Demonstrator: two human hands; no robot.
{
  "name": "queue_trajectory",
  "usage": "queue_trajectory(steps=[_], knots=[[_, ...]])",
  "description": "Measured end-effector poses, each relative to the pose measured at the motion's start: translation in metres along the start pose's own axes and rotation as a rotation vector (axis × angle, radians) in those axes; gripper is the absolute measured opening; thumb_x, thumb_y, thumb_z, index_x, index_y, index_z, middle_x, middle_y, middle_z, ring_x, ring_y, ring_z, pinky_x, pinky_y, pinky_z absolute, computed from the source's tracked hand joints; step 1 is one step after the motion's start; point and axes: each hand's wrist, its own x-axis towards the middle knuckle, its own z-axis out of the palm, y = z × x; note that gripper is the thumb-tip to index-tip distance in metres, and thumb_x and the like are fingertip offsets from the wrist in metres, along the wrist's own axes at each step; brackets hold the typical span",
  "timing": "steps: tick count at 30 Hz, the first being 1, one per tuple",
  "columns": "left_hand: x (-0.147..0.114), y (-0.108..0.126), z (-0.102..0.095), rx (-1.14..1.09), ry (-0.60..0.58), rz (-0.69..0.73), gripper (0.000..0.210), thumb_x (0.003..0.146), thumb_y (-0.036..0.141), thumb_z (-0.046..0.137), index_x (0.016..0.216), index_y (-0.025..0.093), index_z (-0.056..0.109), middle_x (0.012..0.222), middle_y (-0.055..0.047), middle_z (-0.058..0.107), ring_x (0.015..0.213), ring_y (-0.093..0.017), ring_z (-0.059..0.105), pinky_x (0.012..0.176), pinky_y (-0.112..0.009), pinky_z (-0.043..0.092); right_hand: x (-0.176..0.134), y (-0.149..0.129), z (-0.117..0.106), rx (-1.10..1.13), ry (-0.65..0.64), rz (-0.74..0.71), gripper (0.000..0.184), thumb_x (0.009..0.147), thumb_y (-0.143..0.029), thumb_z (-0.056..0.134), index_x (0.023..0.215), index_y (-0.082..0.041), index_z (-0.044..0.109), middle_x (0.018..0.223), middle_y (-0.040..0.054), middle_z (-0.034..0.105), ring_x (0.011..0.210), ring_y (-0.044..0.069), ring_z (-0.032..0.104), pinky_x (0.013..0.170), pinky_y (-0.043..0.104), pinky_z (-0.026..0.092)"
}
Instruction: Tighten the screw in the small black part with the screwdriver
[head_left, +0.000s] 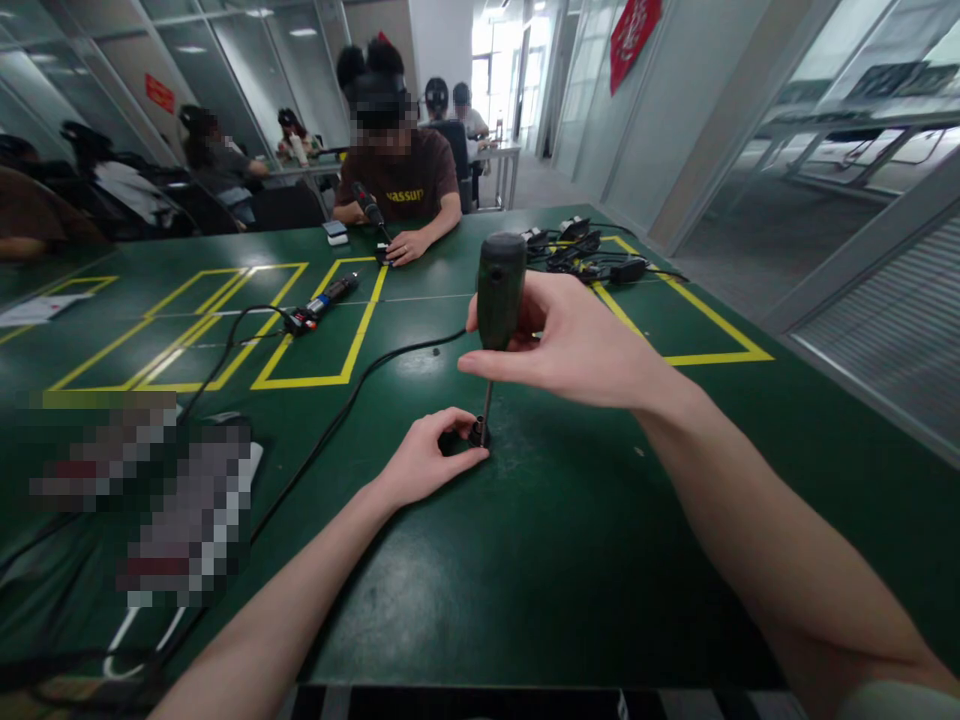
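My right hand (574,340) is wrapped around the thick dark handle of a screwdriver (501,295), which stands nearly upright. Its thin metal shaft runs down to a small black round part (478,432) on the green table. Low on the tabletop, my left hand (431,455) pinches that part between thumb and fingers, holding it against the surface. The tip of the screwdriver meets or lies right beside the part; exactly where it seats is too small to tell.
A black cable (360,385) crosses the green table (570,560) left of my hands. Farther off lie an electric screwdriver (326,300) and a heap of black cables (574,250). Blurred-out devices (195,500) sit at left. Opposite, a person (401,170) works with a similar tool.
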Motion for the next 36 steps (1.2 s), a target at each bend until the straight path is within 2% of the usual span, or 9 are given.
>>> queue_trajectory(steps=[14,26,32,36], knots=[[-0.0007,0.0025,-0.0009,0.019,-0.013,-0.013,0.025,0.085,0.037,0.077,0.102,0.019,0.071,0.099,-0.003,0.076,0.092,-0.019,0.068,0.090,-0.035,0.052,-0.0014,-0.0045,0.0006,-0.035,-0.017,-0.007,0.017,0.078,-0.020,0.075,0.090,-0.017,0.064,0.075,-0.0033,0.053,0.065,0.011,0.045,0.058,0.027,0.035],[0.0001,0.0019,-0.0015,0.024,-0.009,-0.007,0.022,0.085,0.034,0.078,0.101,0.019,0.071,0.098,-0.002,0.076,0.091,-0.018,0.068,0.089,-0.033,0.054,-0.0013,-0.0032,0.0002,-0.039,0.010,-0.008,0.023,0.077,-0.028,0.082,0.089,-0.019,0.065,0.076,-0.0025,0.055,0.065,0.013,0.045,0.057,0.028,0.036],[0.0000,0.0024,-0.0010,0.027,-0.010,-0.007,0.023,0.085,0.034,0.078,0.100,0.019,0.071,0.098,-0.002,0.076,0.090,-0.018,0.068,0.088,-0.033,0.053,-0.0018,-0.0029,0.0001,-0.029,-0.001,-0.008,0.021,0.077,-0.023,0.079,0.092,-0.018,0.067,0.078,-0.0018,0.057,0.067,0.013,0.047,0.060,0.029,0.038],[-0.0001,0.0037,-0.0011,0.022,-0.011,-0.008,0.022,0.085,0.034,0.078,0.100,0.019,0.071,0.097,-0.002,0.076,0.090,-0.019,0.068,0.088,-0.033,0.053,-0.0017,-0.0039,0.0003,-0.015,-0.006,-0.011,0.022,0.078,-0.025,0.081,0.092,-0.018,0.066,0.078,-0.0017,0.057,0.068,0.013,0.048,0.059,0.028,0.038]])
